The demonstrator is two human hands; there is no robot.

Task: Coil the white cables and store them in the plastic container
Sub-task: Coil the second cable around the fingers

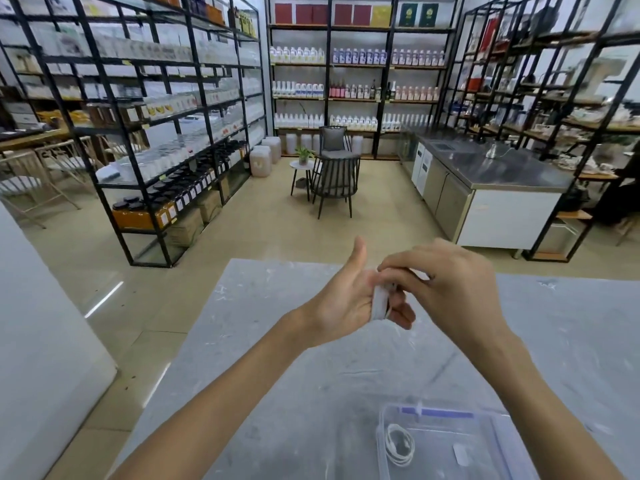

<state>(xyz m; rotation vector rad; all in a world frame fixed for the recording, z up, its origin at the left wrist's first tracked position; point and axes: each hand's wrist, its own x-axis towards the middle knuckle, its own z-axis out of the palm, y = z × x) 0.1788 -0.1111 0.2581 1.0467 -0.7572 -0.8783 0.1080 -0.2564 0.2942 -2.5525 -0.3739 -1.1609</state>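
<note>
A white cable (379, 303) is wound in several loops around the fingers of my left hand (346, 303), which is raised above the grey table (277, 375) with its thumb up. My right hand (446, 285) pinches the cable at the top of the loops, right against the left fingers. Near the table's front edge stands a clear plastic container (491, 424) with a blue clip on its rim. Inside it, at its left end, lies a coiled white cable (398, 445). Part of the container is hidden behind my right forearm.
A small white piece (462, 455) lies on the container's floor. Beyond the table are beige floor, black metal shelves (156, 133) with bottles at left and back, a dark chair (334, 178) and a steel counter (491, 174) at right. A white unit (45, 323) stands at left.
</note>
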